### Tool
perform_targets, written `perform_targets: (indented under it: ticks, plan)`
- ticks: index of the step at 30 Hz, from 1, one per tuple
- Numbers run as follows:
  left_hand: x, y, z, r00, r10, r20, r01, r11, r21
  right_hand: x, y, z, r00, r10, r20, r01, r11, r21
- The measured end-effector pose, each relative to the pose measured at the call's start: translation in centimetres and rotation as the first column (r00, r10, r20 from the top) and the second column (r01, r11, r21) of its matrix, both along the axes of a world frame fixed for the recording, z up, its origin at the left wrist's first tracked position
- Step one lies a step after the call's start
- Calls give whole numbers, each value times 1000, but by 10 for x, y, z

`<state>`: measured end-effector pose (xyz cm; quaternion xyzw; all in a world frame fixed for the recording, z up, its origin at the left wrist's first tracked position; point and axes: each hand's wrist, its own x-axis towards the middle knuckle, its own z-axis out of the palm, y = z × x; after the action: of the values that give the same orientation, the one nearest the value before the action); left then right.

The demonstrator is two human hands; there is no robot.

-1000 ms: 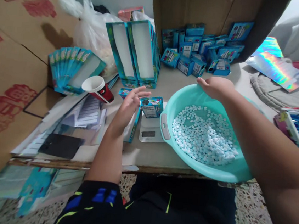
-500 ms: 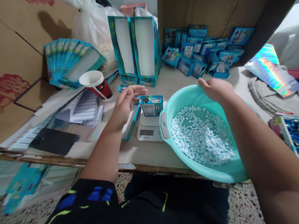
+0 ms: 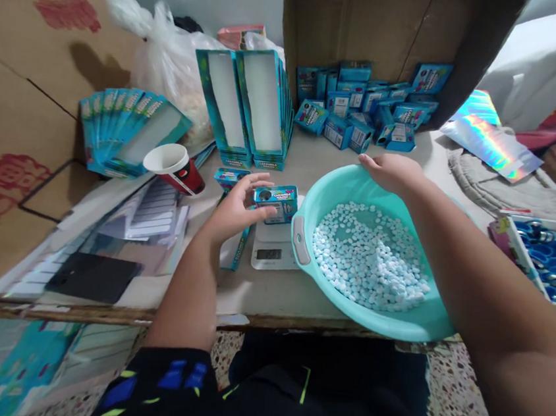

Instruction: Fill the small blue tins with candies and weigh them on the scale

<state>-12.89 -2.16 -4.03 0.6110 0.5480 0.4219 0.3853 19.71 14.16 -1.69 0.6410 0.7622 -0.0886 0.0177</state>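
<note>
Gripping a small blue candy box (image 3: 276,203) with the fingers of the left hand (image 3: 232,213), the person has it just over a digital kitchen scale (image 3: 270,253), but I cannot tell if the box touches the scale. The right hand (image 3: 391,173) is not clenched; it lies loosely on the far rim of a turquoise plastic basin (image 3: 365,320), which holds many small pale blue candies (image 3: 367,257). This basin stands at 3 o'clock from the scale, almost touching it, and its near side seems to pass over the table edge, so a press on the rim could tilt it and spill candies. A small knock from the basin could also move the scale and make its reading wrong. At 10 o'clock, a red and black paper cup (image 3: 175,167) stands near the left hand, and a careless swing might push it over. Farther, at 12 o'clock, stacks of flat blue cartons (image 3: 263,107) stand upright, and they could fall if bumped. A loose heap of blue boxes (image 3: 352,116) lies at 1 o'clock.
</note>
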Motion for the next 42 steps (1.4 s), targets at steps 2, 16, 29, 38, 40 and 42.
perform_targets:
  ticks: [2, 16, 29, 38, 40, 42]
  plan:
    - [-4, 2, -7, 995, -70, -75, 62, 992, -108, 0, 0, 0, 1000, 1, -5, -1, 1000, 0]
    - [33, -11, -6, 782, 439, -443, 25, 688, 726, -1, 1, 3, 998, 31, -48, -32, 999, -8]
    - [32, -12, -2, 746, 419, -518, 89, 708, 701, -1, 2, 0, 999, 16, -41, -16, 1000, 2]
    - [28, -12, 0, 781, 386, -492, 54, 743, 667, -2, 1, 0, 999, 7, -36, -6, 1000, 7]
    - [25, -11, 0, 793, 353, -497, 66, 761, 646, -2, 1, 0, 999, 6, -33, -5, 1000, 18]
    - [24, -11, 0, 810, 346, -472, 49, 764, 644, -1, 1, 0, 999, 4, -34, -3, 1000, 27]
